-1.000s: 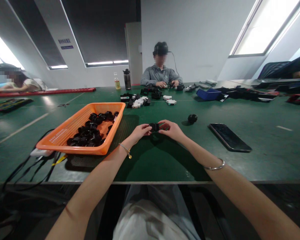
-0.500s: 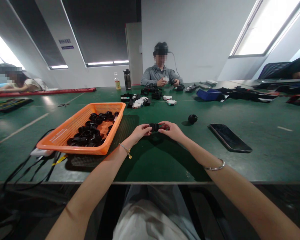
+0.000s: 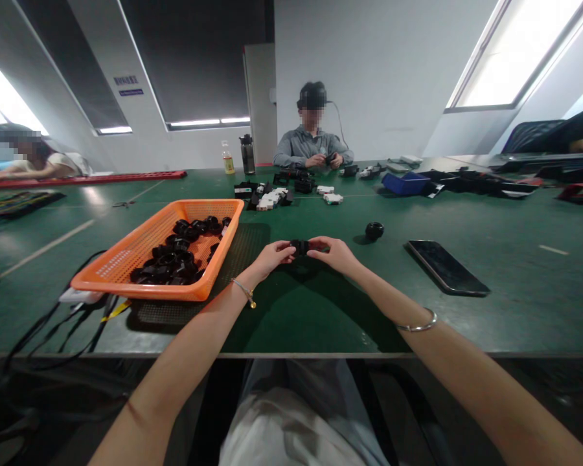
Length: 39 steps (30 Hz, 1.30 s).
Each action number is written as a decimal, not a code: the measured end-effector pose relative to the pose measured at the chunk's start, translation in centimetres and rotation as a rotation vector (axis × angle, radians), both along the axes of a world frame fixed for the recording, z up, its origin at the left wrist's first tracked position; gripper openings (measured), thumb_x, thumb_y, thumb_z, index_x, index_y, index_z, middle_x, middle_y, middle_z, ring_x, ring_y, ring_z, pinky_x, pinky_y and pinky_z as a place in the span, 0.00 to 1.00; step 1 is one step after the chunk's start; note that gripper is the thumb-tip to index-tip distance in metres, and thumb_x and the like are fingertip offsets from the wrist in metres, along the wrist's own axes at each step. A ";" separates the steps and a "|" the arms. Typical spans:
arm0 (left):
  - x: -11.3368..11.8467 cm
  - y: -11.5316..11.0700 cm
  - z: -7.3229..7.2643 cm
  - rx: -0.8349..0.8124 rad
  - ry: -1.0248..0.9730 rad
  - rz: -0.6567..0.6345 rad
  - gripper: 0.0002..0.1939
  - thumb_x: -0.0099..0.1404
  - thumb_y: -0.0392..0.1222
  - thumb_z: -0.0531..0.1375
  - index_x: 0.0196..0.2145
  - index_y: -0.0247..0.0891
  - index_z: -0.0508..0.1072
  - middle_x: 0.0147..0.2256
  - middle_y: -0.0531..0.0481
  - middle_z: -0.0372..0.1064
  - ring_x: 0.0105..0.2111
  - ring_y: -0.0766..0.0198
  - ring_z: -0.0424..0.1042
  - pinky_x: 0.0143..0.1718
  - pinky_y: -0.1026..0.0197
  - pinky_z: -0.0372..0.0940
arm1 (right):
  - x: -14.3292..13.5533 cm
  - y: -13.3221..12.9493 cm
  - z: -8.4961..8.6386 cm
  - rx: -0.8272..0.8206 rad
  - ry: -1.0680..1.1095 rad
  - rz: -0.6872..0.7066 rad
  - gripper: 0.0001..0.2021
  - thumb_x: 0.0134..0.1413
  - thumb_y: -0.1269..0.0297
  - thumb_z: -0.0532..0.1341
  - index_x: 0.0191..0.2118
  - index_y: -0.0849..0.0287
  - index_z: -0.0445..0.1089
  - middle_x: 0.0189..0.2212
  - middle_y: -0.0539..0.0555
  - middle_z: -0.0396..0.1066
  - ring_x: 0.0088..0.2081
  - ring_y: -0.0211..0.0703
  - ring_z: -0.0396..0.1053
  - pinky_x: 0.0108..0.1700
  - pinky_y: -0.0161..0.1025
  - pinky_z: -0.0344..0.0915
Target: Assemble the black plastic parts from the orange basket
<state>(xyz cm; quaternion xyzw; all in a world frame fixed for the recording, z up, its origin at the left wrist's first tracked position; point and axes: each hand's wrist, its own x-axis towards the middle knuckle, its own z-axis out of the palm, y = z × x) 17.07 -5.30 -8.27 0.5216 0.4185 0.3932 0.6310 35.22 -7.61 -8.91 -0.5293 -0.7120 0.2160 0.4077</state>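
Note:
Between my two hands, a little above the green table [image 3: 315, 323], is a small round black plastic part [image 3: 300, 247]. My left hand [image 3: 274, 256] pinches its left side between thumb and fingers. On the other side, the fingertips of my right hand [image 3: 334, 254] close on its right end. Whether it is one piece or two pieces joined, I cannot tell. A similar black part [image 3: 374, 230] stands alone on the table, beyond my right hand. To the left, an orange plastic basket [image 3: 140, 290] holds several more black parts [image 3: 172, 262].
A phone [image 3: 447, 267] lies to my right. Cables [image 3: 85, 317] run by the basket's near left corner. Black and white parts [image 3: 269, 197] lie farther back, with a blue box [image 3: 406, 184] to their right. Across the table a person [image 3: 312, 142] handles something dark.
My hands and the black part stay almost in place. Across the table, the person's hands have come together, and the white piece seen there before no longer shows.

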 end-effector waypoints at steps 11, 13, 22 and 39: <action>-0.1 0.0 -0.1 0.004 -0.006 -0.009 0.09 0.56 0.29 0.60 0.38 0.27 0.70 0.26 0.51 0.69 0.22 0.75 0.66 0.30 0.67 0.63 | -0.1 -0.4 0.4 -0.031 0.016 -0.008 0.14 0.43 0.63 0.63 0.40 0.58 0.72 0.29 0.51 0.75 0.31 0.40 0.71 0.38 0.40 0.67; 0.0 0.0 0.0 0.001 -0.005 -0.005 0.09 0.56 0.28 0.60 0.38 0.27 0.70 0.26 0.51 0.69 0.22 0.75 0.66 0.30 0.67 0.63 | -0.1 -0.4 0.4 -0.042 0.014 -0.009 0.15 0.43 0.63 0.63 0.40 0.59 0.72 0.29 0.52 0.75 0.31 0.41 0.71 0.38 0.40 0.67; 0.0 0.0 0.0 -0.008 0.014 0.003 0.10 0.57 0.29 0.60 0.38 0.28 0.70 0.26 0.52 0.69 0.22 0.75 0.67 0.31 0.67 0.64 | 0.3 -0.3 0.3 -0.014 0.000 0.027 0.17 0.39 0.68 0.64 0.41 0.57 0.72 0.32 0.51 0.75 0.33 0.41 0.71 0.36 0.38 0.67; 0.1 -0.3 0.3 -0.013 0.005 0.018 0.08 0.57 0.28 0.59 0.37 0.27 0.70 0.24 0.53 0.67 0.21 0.75 0.66 0.28 0.69 0.62 | -0.2 -0.6 0.5 -0.003 0.035 0.015 0.15 0.40 0.69 0.64 0.39 0.58 0.71 0.32 0.52 0.76 0.33 0.41 0.71 0.37 0.39 0.67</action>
